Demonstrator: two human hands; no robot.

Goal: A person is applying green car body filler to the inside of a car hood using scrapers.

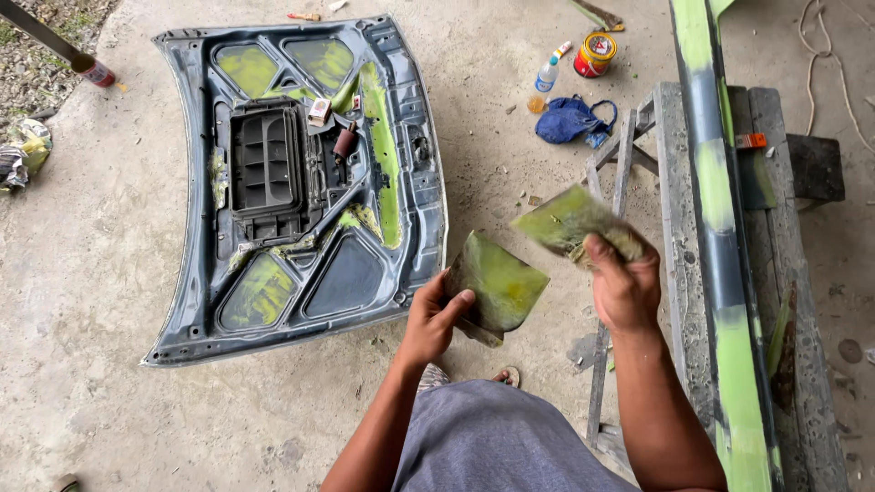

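The left hand (430,319) pinches a green-stained sanding sheet (497,287) by its lower edge, the right hand (622,284) grips another sheet (567,221) above its fingers, both raised off the dusty floor (91,228).

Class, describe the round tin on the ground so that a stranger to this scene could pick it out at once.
Start at the big grey car hood lying underside up on the concrete. Look past its upper right corner, above the crumpled blue cloth. The tin stands there: short, red and yellow, unlike the slim clear plastic bottle to its left.
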